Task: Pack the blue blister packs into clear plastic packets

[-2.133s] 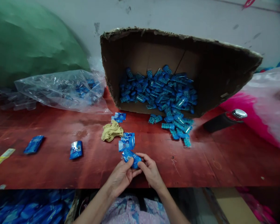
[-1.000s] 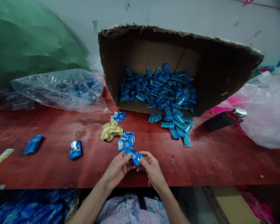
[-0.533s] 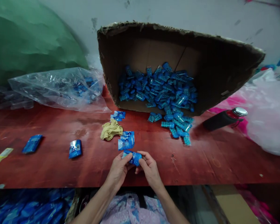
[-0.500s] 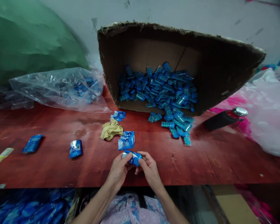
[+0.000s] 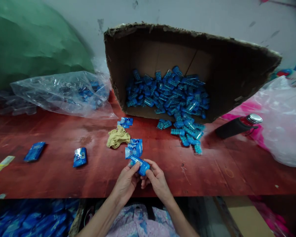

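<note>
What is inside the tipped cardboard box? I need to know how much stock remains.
The cardboard box holds a heap of small blue packets, some spilling onto the red table. Anything beneath the heap is hidden.

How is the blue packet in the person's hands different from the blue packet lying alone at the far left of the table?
The held blue packet is gripped by the left hand and right hand above the red table; the far-left blue packet lies flat, untouched. The held one looks bulged and crumpled; the far-left one looks flat. Both are blue and glossy.

Both hands [image 5: 141,179] meet, fingers apparently pinched closed together.
</note>
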Tool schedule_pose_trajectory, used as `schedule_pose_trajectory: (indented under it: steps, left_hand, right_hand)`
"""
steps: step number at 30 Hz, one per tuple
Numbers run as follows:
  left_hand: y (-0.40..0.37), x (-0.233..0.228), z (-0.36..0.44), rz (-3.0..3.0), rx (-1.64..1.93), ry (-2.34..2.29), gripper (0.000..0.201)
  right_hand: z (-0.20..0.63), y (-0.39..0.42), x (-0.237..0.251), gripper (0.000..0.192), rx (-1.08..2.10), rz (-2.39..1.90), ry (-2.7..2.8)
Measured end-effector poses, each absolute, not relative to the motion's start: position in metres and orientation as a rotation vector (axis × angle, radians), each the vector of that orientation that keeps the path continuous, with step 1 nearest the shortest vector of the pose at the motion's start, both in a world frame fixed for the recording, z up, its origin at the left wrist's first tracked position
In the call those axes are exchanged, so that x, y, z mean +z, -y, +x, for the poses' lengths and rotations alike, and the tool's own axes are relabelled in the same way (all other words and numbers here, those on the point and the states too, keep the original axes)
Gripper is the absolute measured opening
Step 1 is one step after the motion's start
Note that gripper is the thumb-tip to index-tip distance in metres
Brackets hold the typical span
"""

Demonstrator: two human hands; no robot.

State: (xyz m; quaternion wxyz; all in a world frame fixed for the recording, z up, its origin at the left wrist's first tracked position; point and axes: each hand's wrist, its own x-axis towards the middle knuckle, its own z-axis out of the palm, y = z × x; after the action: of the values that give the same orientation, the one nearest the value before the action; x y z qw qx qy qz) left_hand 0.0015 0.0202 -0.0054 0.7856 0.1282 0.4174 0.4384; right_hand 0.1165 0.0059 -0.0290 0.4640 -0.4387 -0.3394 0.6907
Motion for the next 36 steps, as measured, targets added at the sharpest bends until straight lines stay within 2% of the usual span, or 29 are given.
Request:
schedule_pose_trajectory:
  steps: [6,14,18,24,33,36]
  left_hand:
    - [-0.0201,-0.0045,0.0,0.351,0.907,-0.818,0.018]
    - [-0.0174,-0.0022,0.0066,0.282,0.947,-0.948,0.022]
    - [-0.0166,0.0001,0.0078,0.28,0.969,-1.003,0.023]
    - [-0.0188,0.0019,-0.0004,0.307,0.916,-0.835,0.016]
    - [-0.0126,0.0006,0.008,0.307,0.972,-0.952,0.015]
    - [-0.0146,-0.0006,0.005,0.305,0.949,-0.921,0.015]
  right_hand:
    - [0.1168,-0.0079,-0.0279,0.036,1.719,-1.073,0.817]
    - [0.1121,-0.0061,-0.0282,0.04,1.699,-1.131,0.804]
    - [0.1122,-0.005,-0.0301,0.038,1.697,-1.141,0.801]
    - [0.1177,-0.0086,-0.0333,0.035,1.704,-1.166,0.771]
    - [0.1115,-0.0051,-0.0309,0.026,1.636,-1.178,0.842]
    - [0.1134,-0.0059,-0.0328,0.028,1.702,-1.199,0.793]
